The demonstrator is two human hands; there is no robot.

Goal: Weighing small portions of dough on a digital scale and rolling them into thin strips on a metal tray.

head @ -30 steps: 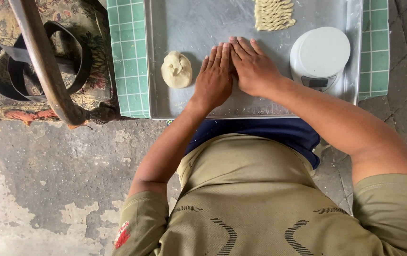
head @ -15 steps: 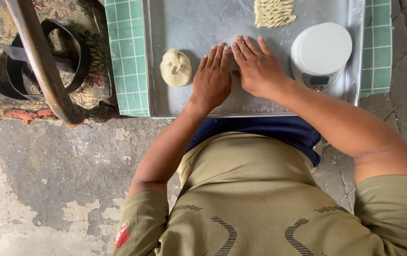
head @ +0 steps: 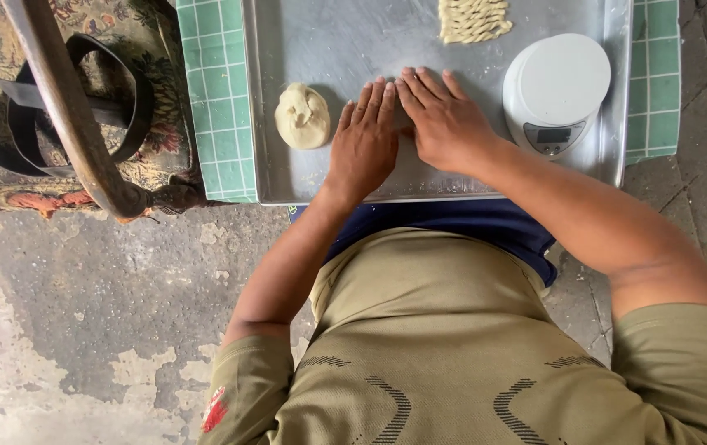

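Note:
My left hand (head: 365, 138) and my right hand (head: 444, 120) lie flat, palms down and side by side, on a metal tray (head: 345, 49). Whatever is under the palms is hidden; no dough shows between them. A pale lump of dough (head: 302, 116) rests on the tray just left of my left hand. At the tray's far edge lies a row of twisted dough strips (head: 474, 18). A white round kitchen scale (head: 557, 91) stands on the tray to the right of my right hand.
The tray sits on a green grid cutting mat (head: 215, 99). At the left, a wooden chair frame (head: 73, 115) and black straps (head: 7, 107) lie over a patterned cushion. Worn concrete floor (head: 81, 330) lies below.
Both hands have slid slightly back toward me over the tray, fingers still flat and together. The dough lump, strips and scale have not moved.

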